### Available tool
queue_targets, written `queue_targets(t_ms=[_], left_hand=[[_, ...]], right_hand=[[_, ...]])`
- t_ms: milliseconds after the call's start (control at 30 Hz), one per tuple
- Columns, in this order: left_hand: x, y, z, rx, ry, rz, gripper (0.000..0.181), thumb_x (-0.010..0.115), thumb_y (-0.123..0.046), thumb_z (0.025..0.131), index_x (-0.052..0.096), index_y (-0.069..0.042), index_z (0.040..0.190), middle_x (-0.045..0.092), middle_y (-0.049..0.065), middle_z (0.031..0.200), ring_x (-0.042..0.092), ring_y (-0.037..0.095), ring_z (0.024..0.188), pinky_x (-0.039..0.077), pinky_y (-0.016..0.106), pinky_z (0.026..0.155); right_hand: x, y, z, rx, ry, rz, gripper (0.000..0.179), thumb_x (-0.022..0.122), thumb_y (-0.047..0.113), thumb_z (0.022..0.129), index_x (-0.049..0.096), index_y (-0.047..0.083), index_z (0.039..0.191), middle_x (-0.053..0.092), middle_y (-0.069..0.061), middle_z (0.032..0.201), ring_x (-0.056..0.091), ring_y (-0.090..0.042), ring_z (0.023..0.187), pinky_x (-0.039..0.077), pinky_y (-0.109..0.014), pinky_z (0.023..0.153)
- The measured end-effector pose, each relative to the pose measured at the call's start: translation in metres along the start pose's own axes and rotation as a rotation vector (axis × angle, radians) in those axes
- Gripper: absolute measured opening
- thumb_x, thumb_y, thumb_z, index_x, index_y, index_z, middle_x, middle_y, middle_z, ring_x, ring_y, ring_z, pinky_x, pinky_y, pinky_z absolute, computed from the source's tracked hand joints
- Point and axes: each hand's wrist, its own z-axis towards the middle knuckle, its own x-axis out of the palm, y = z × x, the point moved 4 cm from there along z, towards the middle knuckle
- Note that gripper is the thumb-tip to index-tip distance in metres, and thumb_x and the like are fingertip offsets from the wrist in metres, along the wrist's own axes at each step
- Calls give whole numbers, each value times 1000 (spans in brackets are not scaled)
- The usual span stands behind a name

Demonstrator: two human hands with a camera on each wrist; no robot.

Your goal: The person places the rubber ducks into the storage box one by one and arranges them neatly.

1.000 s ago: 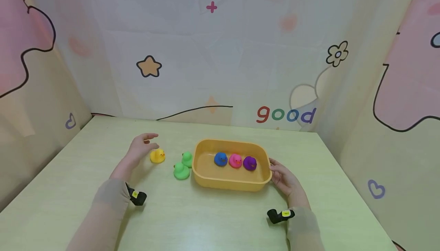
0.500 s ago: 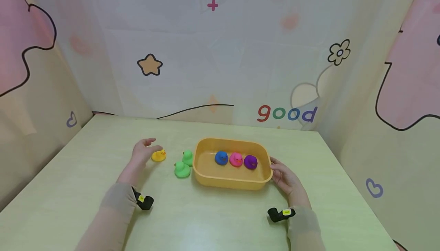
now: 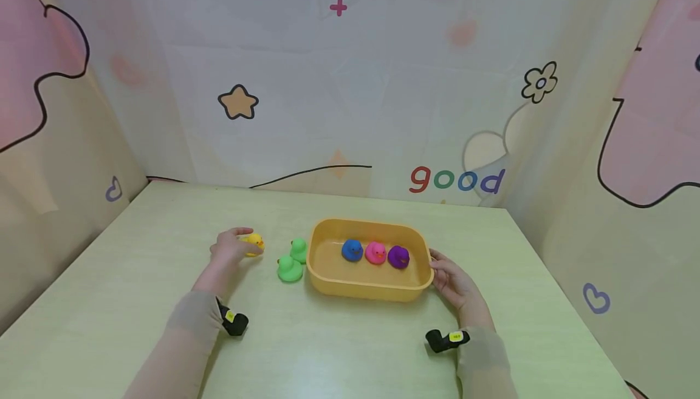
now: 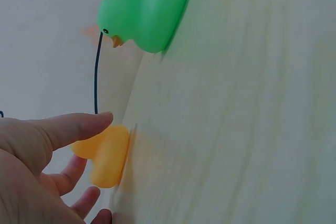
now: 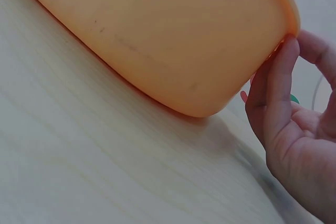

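My left hand (image 3: 226,249) is around a yellow rubber duck (image 3: 255,240) on the table. In the left wrist view, the thumb lies across the near side of the yellow duck (image 4: 109,158), with curled fingers beyond it. Two green rubber ducks, a front one (image 3: 290,269) and a rear one (image 3: 299,250), stand between that hand and a yellow-orange plastic basin (image 3: 366,289). My right hand (image 3: 455,283) holds the basin's right end, its fingertips at the rim in the right wrist view. Inside sit a blue duck (image 3: 352,251), a pink duck (image 3: 375,253) and a purple duck (image 3: 398,257).
The pale wood-grain table (image 3: 328,350) runs back to a printed cloth backdrop (image 3: 306,107), with cloth walls on both sides. A black wrist camera (image 3: 234,321) is on the left sleeve and another camera (image 3: 445,341) on the right.
My left hand has come down and to the right, from above the yellow duck to around it. The right hand keeps its place at the basin; the ducks have not visibly moved.
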Motion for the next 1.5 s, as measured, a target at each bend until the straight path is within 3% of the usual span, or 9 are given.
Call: queue_targets(t_ms=[333,633,833,1000,1100,1267,1500], left_hand=[[7,3,3,-6,-71,70,53,80,-17,79,57,-7,127,38,22,142,21,45,133,20,59,110],[10,3,-1,10,-127,100,51,79,-24,81,57,-5,123,41,23,136,23,43,131,26,56,107],[8,1,0,15,-123,103,51,78,-23,83,58,-5,126,43,22,137,25,43,130,27,57,106],[7,-3,-1,20,-89,12,51,75,-16,85,54,-5,131,42,22,139,28,43,128,27,56,107],[7,-9,-3,65,-49,-80,53,71,-11,88,50,-1,135,42,23,142,34,41,129,28,51,114],[6,-27,-11,156,-12,-210,54,67,-6,90,47,2,140,44,24,143,44,33,126,38,43,112],[8,-51,-21,179,24,-316,56,66,-5,91,46,0,143,46,22,141,49,26,119,44,34,105]], right_hand=[[-3,1,2,9,-27,-39,41,30,-5,99,23,2,139,63,0,103,66,-5,85,55,-17,77],[1,0,-1,-1,28,9,31,29,-7,98,45,9,120,64,-3,101,67,-8,82,56,-18,74],[1,0,-1,9,-6,16,32,30,-7,98,38,6,125,63,-3,101,67,-7,80,56,-17,73],[0,0,1,16,-30,-3,40,30,-7,98,27,3,136,62,-2,102,66,-6,81,55,-16,73],[0,0,1,16,-33,-8,41,29,-8,97,26,2,137,62,-2,102,65,-6,82,56,-16,74],[-1,0,1,24,-43,-11,46,30,-7,97,21,1,141,61,-2,103,65,-6,83,56,-17,76],[10,6,-6,37,-37,-68,56,34,-6,97,10,-2,148,60,1,105,64,-4,84,54,-15,77]])
